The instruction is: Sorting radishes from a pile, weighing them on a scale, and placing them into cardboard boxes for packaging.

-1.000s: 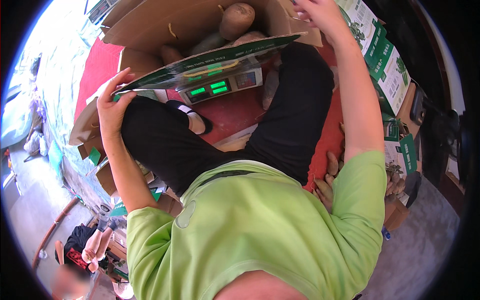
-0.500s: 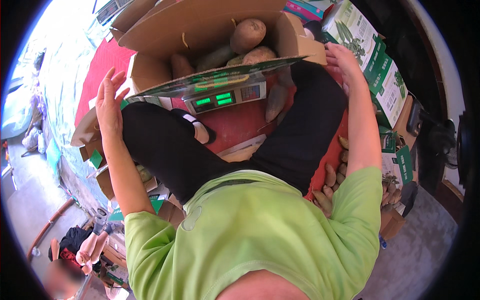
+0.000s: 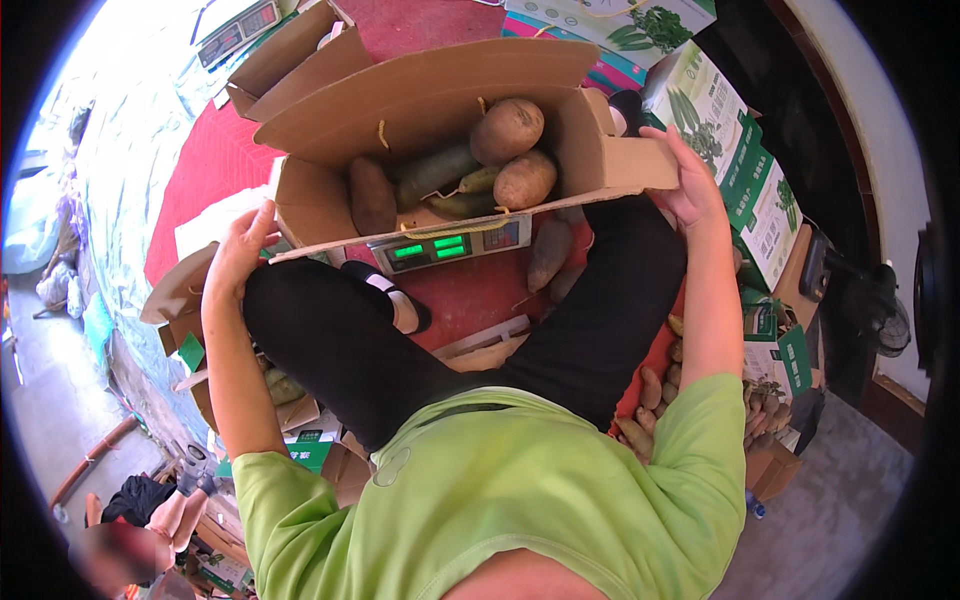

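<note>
An open cardboard box rests on a digital scale with lit green displays, between my bent legs. Inside are brown potato-like tubers, a long green gourd-like vegetable and smaller green vegetables. My left hand is at the box's near left corner, fingers curled against the end of its near flap. At the opposite end, my right hand has its fingers and thumb around the outer corner where the right flap meets the near one.
Long tubers lie beside the scale on the red cover. Printed cartons stand along the right, with loose tubers by my right thigh. Another open box and a second scale are farther off. A person is at the lower left.
The near flap has come up from hanging in front of the scale, showing more of the vegetables. Both hands, apart from the box before, have closed in on its ends.
</note>
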### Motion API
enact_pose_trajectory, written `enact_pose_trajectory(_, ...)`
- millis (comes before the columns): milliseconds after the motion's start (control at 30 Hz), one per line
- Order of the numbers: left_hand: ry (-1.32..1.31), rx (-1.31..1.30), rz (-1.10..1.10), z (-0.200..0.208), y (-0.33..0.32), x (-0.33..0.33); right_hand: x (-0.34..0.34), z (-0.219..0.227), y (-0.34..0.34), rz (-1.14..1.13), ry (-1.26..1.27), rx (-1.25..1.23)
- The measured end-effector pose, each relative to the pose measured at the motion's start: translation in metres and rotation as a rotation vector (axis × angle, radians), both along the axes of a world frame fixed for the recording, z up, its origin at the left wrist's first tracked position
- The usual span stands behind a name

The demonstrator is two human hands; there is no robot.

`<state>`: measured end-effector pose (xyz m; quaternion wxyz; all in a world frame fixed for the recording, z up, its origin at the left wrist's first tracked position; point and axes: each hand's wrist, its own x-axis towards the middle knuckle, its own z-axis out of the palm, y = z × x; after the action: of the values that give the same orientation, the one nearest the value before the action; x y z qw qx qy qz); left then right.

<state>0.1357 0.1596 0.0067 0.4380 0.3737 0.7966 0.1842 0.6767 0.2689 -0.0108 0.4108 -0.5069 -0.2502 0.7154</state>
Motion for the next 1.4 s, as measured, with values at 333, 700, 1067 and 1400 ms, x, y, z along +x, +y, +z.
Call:
enact_pose_trajectory(333,0.671,0.521,-0.078,0.038,-0.017,0.027,-0.048,0.059,0.022,0.138,-0.933,0.594)
enact_pose_trajectory(700,0.668,0.508,-0.982,0.072,-0.013,0.124,-0.134,0.079,0.073,0.694,-1.394,1.083)
enact_pose_trajectory(1067,0.739,0.676,-0.943,0.091,0.008,0.042,-0.188,0.114,0.080,0.629,-1.377,1.164)
enact_pose_trajectory(1400,0.885,0.613,-0.679,0.135,-0.016,-0.077,-0.328,0.132,0.098,0.701,-1.224,1.390)
